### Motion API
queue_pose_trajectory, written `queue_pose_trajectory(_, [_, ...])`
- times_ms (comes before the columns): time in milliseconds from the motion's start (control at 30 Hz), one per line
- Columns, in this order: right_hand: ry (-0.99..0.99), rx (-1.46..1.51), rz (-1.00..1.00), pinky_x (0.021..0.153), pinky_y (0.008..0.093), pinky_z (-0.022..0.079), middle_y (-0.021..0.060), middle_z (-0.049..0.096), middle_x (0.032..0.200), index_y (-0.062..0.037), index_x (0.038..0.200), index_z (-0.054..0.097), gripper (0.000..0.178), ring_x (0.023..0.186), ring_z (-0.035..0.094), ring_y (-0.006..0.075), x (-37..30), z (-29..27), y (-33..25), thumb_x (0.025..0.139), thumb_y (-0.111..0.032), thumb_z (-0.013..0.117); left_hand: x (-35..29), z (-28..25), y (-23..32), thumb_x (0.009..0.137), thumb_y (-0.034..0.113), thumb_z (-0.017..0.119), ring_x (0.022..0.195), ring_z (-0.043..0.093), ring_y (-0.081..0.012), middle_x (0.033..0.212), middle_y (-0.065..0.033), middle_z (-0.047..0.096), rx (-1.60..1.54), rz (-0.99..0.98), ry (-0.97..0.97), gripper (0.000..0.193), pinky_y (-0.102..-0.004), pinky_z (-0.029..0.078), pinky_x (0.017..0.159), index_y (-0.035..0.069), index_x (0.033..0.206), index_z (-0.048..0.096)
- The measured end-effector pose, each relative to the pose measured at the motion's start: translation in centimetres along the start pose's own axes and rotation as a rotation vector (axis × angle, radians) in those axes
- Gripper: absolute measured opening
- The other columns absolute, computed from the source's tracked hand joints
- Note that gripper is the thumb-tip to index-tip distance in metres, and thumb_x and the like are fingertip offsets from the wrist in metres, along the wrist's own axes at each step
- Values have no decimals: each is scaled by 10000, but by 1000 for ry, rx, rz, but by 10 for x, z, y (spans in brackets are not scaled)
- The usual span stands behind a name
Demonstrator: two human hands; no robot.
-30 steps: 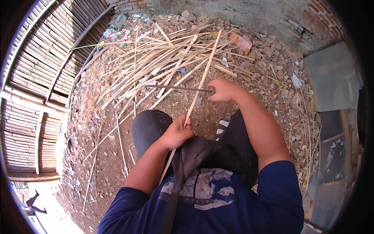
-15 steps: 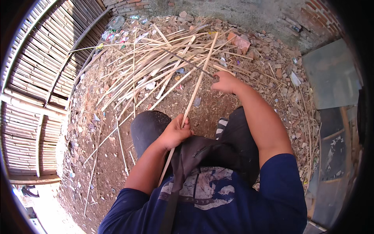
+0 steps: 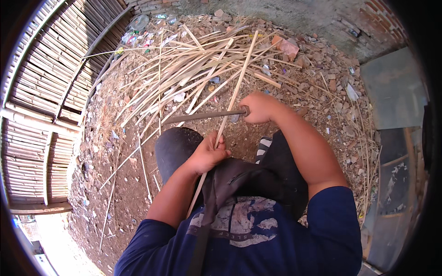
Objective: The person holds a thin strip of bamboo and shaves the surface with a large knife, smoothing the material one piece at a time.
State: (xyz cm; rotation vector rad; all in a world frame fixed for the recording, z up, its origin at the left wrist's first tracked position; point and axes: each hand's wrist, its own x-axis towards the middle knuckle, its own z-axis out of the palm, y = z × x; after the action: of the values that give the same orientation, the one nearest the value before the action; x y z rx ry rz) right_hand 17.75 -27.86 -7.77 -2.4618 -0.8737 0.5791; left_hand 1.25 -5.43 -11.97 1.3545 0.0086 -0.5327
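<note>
My left hand point(image 3: 208, 155) is closed around a long, pale bamboo strip point(image 3: 238, 87), which slants from beside my waist up toward the far pile. In my right hand point(image 3: 259, 108) is a long, dark knife point(image 3: 200, 116), its handle hidden in the fist. The blade points left and crosses the strip a little beyond my left hand. Whether its edge touches the strip I cannot tell. My knees are bent on either side, and dark cloth point(image 3: 235, 177) lies between them, under my left wrist.
A heap of split bamboo strips point(image 3: 184, 69) covers the ground ahead, among litter and rubble. A broken brick chunk point(image 3: 286, 47) lies at its far right. A bamboo slat wall point(image 3: 41, 92) stands on the left, grey panels point(image 3: 393, 87) on the right, a masonry wall point(image 3: 285, 16) behind.
My right hand has come nearer and slightly left, swinging the knife from pointing away to lying nearly level across the strip. My left hand keeps its hold, almost unmoved.
</note>
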Motion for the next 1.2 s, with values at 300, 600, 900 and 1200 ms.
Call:
queue_pose_trajectory(300, [56, -71, -168, 663, 421, 529, 148, 692, 761, -7, 1002, 695, 351, 687, 680, 247, -6, 12, 1, 753, -253, 721, 0, -3, 1, 878, -68, 691, 579, 437, -59, 758, 50, 466, -156, -35, -7, 382, -229, 335, 487, 161, 1015, 417])
queue_pose_trajectory(600, [117, 27, -60, 739, 448, 546, 174, 714, 857, -37, 1041, 742, 407, 797, 697, 341, 3, 16, 9, 700, -259, 722, -3, -6, 7, 873, -83, 655, 581, 429, -44, 784, 67, 462, -363, -22, -30, 383, -224, 298, 470, 186, 1020, 425])
queue_pose_trajectory(900, [-18, -69, -54, 766, 490, 549, 187, 716, 842, -77, 905, 727, 271, 855, 703, 380, 6, 16, -11, 695, -246, 701, 0, -12, 6, 886, -56, 621, 616, 477, -66, 769, 35, 445, -253, -32, 25, 338, -232, 378, 501, 146, 1016, 383])
queue_pose_trajectory(1200, [67, -31, -84, 704, 486, 530, 180, 675, 752, -64, 871, 702, 263, 768, 686, 380, 9, 14, -3, 698, -259, 736, 5, -6, 3, 858, -51, 671, 535, 409, -50, 748, 66, 434, -194, -51, 91, 384, -224, 299, 450, 177, 1006, 400])
